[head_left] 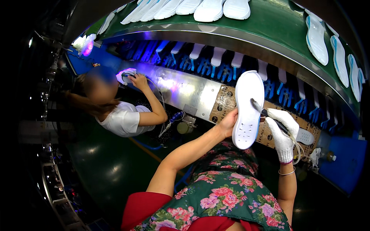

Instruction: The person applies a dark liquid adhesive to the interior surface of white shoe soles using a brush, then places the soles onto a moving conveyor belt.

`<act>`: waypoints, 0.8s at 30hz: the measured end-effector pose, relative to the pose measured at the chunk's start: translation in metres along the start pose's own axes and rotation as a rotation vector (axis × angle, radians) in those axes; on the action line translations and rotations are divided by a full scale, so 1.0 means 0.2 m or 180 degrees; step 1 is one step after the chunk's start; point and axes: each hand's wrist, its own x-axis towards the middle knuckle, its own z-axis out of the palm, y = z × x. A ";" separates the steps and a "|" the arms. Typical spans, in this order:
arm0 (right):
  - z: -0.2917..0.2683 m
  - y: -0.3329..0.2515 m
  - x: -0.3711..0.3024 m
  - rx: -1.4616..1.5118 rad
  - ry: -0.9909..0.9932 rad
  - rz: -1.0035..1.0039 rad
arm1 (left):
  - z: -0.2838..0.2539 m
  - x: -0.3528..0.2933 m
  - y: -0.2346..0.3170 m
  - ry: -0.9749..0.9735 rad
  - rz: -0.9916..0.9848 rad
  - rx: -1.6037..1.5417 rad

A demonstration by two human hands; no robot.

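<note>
A floral-patterned apron in green with pink roses [227,196] is seen nearest the camera, worn over a red garment. Above it, a white foam shoe sole with small holes [248,109] is held upright by the bare left hand [228,122], whose fingers are wrapped behind the sole's lower edge. A dark-handled brush-like tool [266,113] is gripped by the right hand [283,133], which is covered in a white knitted glove; the tool's tip is laid against the sole's right edge. A thin bangle [287,173] is worn on the right wrist. Just behind the hands, a brown perforated work board [225,104] is fixed to a shiny metal bench front [185,88]. Behind it, a rack of blue holders [204,63] is filled with a row of white soles standing on end, lit by violet light. Farther off, a curved green conveyor belt [273,23] is loaded with more white soles [210,9] lying flat, some edged in blue. To the left, another sole [126,74] is handled by a seated co-worker in a white shirt [123,119] under a violet lamp.
</note>
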 end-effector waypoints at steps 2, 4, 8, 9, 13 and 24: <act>-0.01 -0.01 -0.01 0.0051 -0.0104 -0.0089 | -0.02 -0.02 -0.05 -0.0209 0.0110 -0.0233; -0.03 -0.02 -0.02 0.0002 -0.0185 -0.0205 | -0.01 -0.02 -0.05 -0.0878 0.0323 -0.0005; -0.02 -0.09 -0.06 -0.0280 -0.0432 -0.0374 | -0.22 -0.07 -0.02 -0.0390 -0.0496 0.1156; -0.01 -0.10 -0.08 -0.0280 -0.0476 -0.0358 | -0.26 -0.09 0.00 -0.0646 -0.0603 0.1311; -0.01 -0.10 -0.13 0.0098 -0.0390 -0.0627 | -0.05 -0.21 0.02 -0.0174 -0.0064 -0.0629; 0.00 -0.20 -0.15 -0.0061 0.0349 -0.0602 | 0.18 -0.15 -0.10 -0.0736 0.0629 -0.0532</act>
